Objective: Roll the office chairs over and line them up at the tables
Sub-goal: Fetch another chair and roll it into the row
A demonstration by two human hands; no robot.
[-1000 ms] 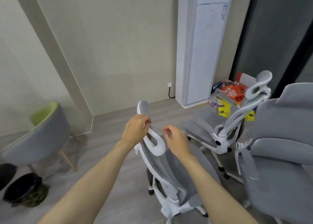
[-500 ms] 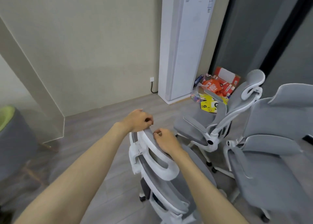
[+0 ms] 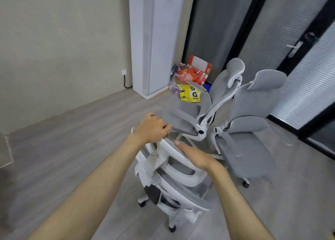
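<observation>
The left hand [image 3: 154, 128] was curled over the top edge of the headrest [image 3: 169, 146], fingers wrapped round it, while the right hand [image 3: 196, 157] lay flat and straight-fingered along the headrest's right side, pressing rather than gripping. Both hands were on the nearest white-framed, grey-mesh office chair [image 3: 183, 194], which stood on its black castors [image 3: 172, 228] directly below the camera, its back toward the person. The step in hand appeared to be taking hold of this chair to roll it. The next move would call for a steady push or pull through the headrest, steering clear of the reclined grey office chair [image 3: 197, 112] and the upright grey office chair [image 3: 253, 143] parked close together just beside it on the right. No table was in view, so the chair would probably need turning toward another part of the room. The floor was pale grey wood-look planking [image 3: 72, 149], smooth and likely easy rolling. Beyond stood a tall white floor-standing air conditioner [image 3: 154, 40], a heap of red and yellow cartons [image 3: 194, 80], and a dark-framed frosted glass partition [image 3: 308, 87] bearing what seemed, through blur, a door handle [image 3: 294, 48].
</observation>
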